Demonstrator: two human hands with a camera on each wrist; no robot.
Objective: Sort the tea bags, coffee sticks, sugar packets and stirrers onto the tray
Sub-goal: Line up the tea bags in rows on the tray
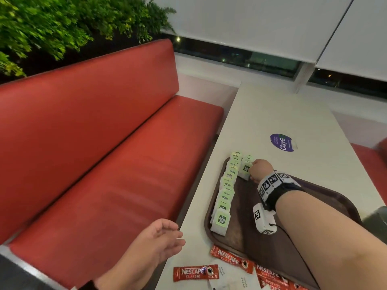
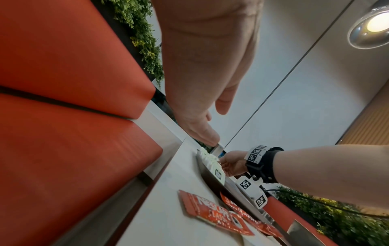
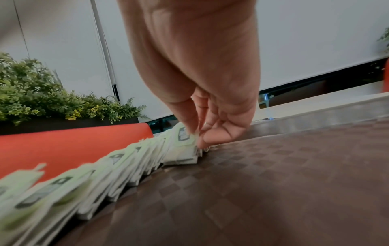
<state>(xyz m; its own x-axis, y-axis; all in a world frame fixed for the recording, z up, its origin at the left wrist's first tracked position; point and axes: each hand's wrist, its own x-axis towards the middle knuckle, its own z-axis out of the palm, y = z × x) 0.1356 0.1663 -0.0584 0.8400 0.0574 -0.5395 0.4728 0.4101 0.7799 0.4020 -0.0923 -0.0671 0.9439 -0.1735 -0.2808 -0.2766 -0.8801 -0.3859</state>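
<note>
A brown tray [image 1: 238,239] lies on the white table [image 1: 282,114]. Several tea bags [image 1: 227,185] with green tags stand in an overlapping row along its left rim, blurred in the right wrist view [image 3: 126,163]. At the far end a second short stack of tea bags [image 1: 246,168] begins beside the row. My right hand [image 1: 258,170] pinches this stack [image 3: 183,149] between thumb and fingers [image 3: 195,131]. My left hand [image 1: 165,237] hovers palm up and empty at the table's near left edge. Red coffee sticks [image 1: 195,272] and white sugar packets [image 1: 234,281] lie near the tray's front corner. No stirrers show.
A red padded bench [image 1: 104,143] runs along the table's left side, with green plants [image 1: 52,24] behind it. A round purple sticker [image 1: 281,142] sits on the table beyond the tray. Most of the tray's floor [image 3: 273,183] is bare.
</note>
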